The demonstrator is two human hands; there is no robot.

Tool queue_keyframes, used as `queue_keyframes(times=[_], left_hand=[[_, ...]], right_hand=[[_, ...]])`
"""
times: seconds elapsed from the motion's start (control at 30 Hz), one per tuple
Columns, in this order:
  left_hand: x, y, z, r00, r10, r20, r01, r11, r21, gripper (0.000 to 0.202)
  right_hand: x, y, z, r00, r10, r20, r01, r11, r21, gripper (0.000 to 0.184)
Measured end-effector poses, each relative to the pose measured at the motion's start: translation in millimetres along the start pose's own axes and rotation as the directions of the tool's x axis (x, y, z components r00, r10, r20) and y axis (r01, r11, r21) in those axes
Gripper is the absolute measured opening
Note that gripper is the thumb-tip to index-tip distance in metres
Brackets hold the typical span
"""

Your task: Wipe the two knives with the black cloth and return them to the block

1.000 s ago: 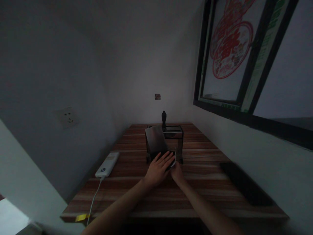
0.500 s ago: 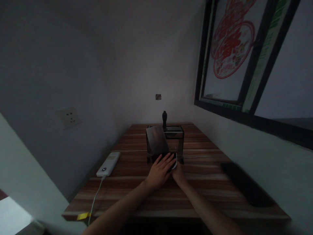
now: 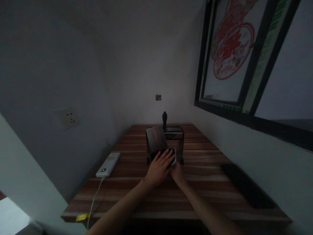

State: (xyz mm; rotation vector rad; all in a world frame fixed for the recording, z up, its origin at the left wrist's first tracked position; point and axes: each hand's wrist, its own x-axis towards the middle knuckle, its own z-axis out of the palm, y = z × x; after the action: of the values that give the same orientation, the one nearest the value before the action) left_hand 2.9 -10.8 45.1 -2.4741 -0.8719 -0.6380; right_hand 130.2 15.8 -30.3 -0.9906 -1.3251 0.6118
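two hands meet at the dark box [image 3: 168, 143] mid-bench [image 3: 137, 195]. left hand [image 3: 158, 169] lies flat, fingers spread, over a small dark object [image 3: 171, 156] at its front; right hand [image 3: 177, 174] pinches a pale edge beneath; its grip is partly hidden. best keep the flat palm steady.

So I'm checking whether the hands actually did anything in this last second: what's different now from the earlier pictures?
Very little. The left hand has edged slightly forward over the small dark object at the foot of the box, and the right hand has followed underneath. Nothing was picked up or let go. The box, the white power bank with its cable and the dark flat item lie as before.
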Motion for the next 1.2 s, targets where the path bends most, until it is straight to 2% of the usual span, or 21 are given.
queue_keyframes(times=[0.27,0.5,0.57,0.77,1.0,1.2], left_hand=[[-7.0,4.5,-1.4,1.000,-0.003,0.023,0.003,1.000,-0.014,0.050],[-10.1,3.5,1.6,0.998,0.057,0.029,-0.058,0.998,0.032,0.051],[-6.0,-0.9,0.6,0.998,0.052,0.025,-0.054,0.996,0.067,0.052],[7.8,-19.1,-7.1,0.999,-0.001,-0.033,0.006,0.988,0.155,0.056],[28.3,-36.7,-25.9,0.992,-0.098,-0.076,0.107,0.985,0.137,0.053],[49.6,-59.6,-46.1,0.975,-0.158,-0.159,0.178,0.976,0.125,0.049]], right_hand=[[-0.9,7.4,2.8,1.000,-0.008,0.019,0.006,0.998,0.065,0.028],[-2.9,8.8,2.8,0.996,0.062,-0.059,-0.058,0.995,0.077,0.027],[-1.8,2.1,2.2,0.997,0.064,-0.041,-0.062,0.997,0.056,0.029],[-0.3,-22.6,0.1,0.992,0.058,0.108,-0.057,0.998,-0.012,0.024],[-3.3,-25.0,-1.7,0.991,0.089,0.102,-0.074,0.988,-0.137,0.019],[-4.5,-26.3,-1.7,0.987,0.105,0.124,-0.094,0.991,-0.091,0.022]])
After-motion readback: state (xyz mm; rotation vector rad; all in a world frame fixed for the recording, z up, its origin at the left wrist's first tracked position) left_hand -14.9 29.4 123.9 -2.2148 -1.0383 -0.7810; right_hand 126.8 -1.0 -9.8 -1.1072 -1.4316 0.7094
